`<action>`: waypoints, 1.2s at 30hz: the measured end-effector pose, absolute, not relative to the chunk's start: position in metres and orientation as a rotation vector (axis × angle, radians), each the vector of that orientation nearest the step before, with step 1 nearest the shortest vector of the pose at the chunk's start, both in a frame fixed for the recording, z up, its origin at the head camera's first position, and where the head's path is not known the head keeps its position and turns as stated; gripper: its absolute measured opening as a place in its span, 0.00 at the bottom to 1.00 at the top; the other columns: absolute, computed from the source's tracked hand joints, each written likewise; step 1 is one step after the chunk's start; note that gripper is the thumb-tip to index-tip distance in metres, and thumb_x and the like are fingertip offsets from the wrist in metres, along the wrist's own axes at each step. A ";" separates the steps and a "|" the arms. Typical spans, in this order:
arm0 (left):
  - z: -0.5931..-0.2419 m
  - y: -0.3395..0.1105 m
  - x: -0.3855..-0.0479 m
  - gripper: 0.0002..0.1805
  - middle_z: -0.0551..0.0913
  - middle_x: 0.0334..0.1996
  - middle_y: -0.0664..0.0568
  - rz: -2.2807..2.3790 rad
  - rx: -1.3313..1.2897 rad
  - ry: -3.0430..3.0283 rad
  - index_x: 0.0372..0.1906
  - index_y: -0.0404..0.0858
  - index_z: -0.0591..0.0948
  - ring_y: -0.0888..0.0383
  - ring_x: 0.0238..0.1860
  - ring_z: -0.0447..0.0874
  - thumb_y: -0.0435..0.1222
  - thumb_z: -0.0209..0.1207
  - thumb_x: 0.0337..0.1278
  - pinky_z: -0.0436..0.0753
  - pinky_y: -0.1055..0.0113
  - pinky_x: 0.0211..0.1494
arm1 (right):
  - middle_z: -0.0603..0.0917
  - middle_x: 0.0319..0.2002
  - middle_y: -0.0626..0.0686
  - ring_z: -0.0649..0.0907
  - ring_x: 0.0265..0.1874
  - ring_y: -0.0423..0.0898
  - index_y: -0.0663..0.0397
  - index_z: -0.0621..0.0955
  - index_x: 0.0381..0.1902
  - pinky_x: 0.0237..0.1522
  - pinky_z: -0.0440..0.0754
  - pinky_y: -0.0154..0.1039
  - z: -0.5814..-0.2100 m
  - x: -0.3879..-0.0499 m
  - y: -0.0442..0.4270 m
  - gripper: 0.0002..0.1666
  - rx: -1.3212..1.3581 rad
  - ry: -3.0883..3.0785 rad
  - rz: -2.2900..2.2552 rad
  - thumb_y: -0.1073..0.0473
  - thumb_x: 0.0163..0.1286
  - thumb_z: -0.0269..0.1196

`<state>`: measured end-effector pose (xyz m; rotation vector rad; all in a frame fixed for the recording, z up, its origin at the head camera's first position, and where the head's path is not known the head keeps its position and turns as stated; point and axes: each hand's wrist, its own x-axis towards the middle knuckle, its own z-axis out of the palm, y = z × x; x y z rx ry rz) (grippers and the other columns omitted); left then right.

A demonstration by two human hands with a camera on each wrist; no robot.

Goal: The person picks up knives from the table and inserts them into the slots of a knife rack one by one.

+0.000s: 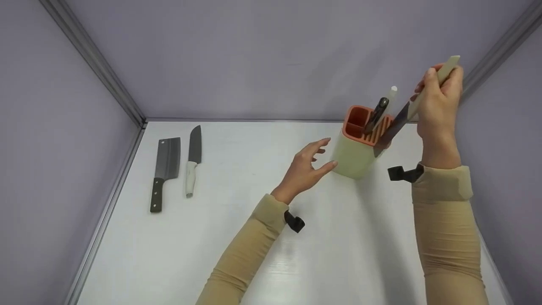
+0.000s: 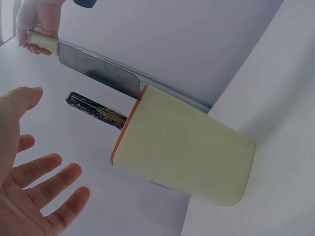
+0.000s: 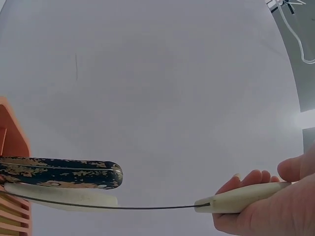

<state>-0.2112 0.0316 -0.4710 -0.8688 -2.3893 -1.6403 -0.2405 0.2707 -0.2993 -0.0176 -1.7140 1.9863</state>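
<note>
My right hand [image 1: 440, 97] grips the pale handle of a wide-bladed kitchen knife [image 2: 98, 70], which slants down to the left. Its blade end overlaps the slotted side of the knife block [image 1: 355, 161]; whether it sits in a slot I cannot tell. Pale green with an orange top, the block stands upright on the table. Out of its top stick a worn dark-handled knife [image 3: 64, 173] and a white handle [image 1: 393, 94]. To the left of the block is my left hand [image 1: 302, 169], fingers spread and loosely bent, holding nothing, its thumb close to the block's side.
On the left of the white table [image 1: 237, 237] lie a dark-handled cleaver [image 1: 166, 169] and a white-handled knife [image 1: 194, 161], side by side, blades pointing away. Grey panels [image 1: 254, 59] wall the table at the back and both sides.
</note>
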 end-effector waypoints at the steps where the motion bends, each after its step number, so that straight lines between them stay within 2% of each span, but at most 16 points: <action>1: -0.471 0.032 -0.211 0.34 0.71 0.67 0.48 -1.642 -0.869 -2.391 0.71 0.39 0.67 0.54 0.60 0.75 0.47 0.61 0.66 0.76 0.66 0.56 | 0.68 0.33 0.56 0.71 0.30 0.46 0.57 0.68 0.49 0.30 0.73 0.35 -0.297 -0.242 0.271 0.08 -0.020 -1.709 1.981 0.61 0.77 0.52; 6: -0.469 0.037 -0.213 0.34 0.71 0.67 0.51 -1.639 -0.867 -2.405 0.72 0.41 0.67 0.57 0.60 0.75 0.48 0.61 0.66 0.77 0.65 0.56 | 0.68 0.32 0.55 0.71 0.30 0.46 0.56 0.68 0.49 0.32 0.73 0.35 -0.291 -0.248 0.269 0.07 -0.037 -1.723 1.920 0.62 0.77 0.52; 13: -0.467 0.041 -0.215 0.34 0.71 0.67 0.51 -1.642 -0.881 -2.398 0.72 0.40 0.67 0.51 0.60 0.75 0.47 0.61 0.66 0.76 0.69 0.55 | 0.69 0.36 0.53 0.71 0.30 0.45 0.55 0.68 0.49 0.33 0.73 0.35 -0.295 -0.257 0.265 0.06 -0.065 -1.739 1.907 0.66 0.76 0.50; 21: -0.471 0.042 -0.215 0.34 0.71 0.67 0.50 -1.632 -0.886 -2.399 0.71 0.40 0.67 0.61 0.59 0.75 0.48 0.61 0.66 0.76 0.69 0.55 | 0.67 0.41 0.51 0.71 0.33 0.44 0.53 0.67 0.50 0.35 0.72 0.35 -0.297 -0.262 0.263 0.13 -0.091 -1.783 1.879 0.71 0.73 0.48; 27: -0.475 0.040 -0.215 0.34 0.71 0.67 0.50 -1.632 -0.879 -2.410 0.71 0.39 0.67 0.57 0.59 0.75 0.49 0.60 0.66 0.77 0.66 0.55 | 0.67 0.39 0.50 0.70 0.35 0.44 0.52 0.67 0.51 0.38 0.72 0.35 -0.297 -0.264 0.260 0.14 -0.072 -1.829 1.858 0.71 0.72 0.49; 31: -0.477 0.039 -0.214 0.34 0.72 0.66 0.47 -1.630 -0.874 -2.420 0.71 0.38 0.67 0.56 0.58 0.76 0.48 0.60 0.67 0.76 0.68 0.54 | 0.67 0.39 0.51 0.70 0.36 0.44 0.52 0.66 0.52 0.40 0.71 0.36 -0.299 -0.265 0.259 0.14 -0.041 -1.852 1.842 0.70 0.73 0.48; 36: -0.479 0.039 -0.214 0.33 0.72 0.66 0.49 -1.631 -0.869 -2.434 0.71 0.38 0.68 0.56 0.58 0.76 0.48 0.60 0.67 0.77 0.67 0.54 | 0.67 0.40 0.52 0.70 0.36 0.44 0.53 0.67 0.53 0.40 0.71 0.37 -0.302 -0.265 0.262 0.13 -0.018 -1.868 1.836 0.69 0.73 0.48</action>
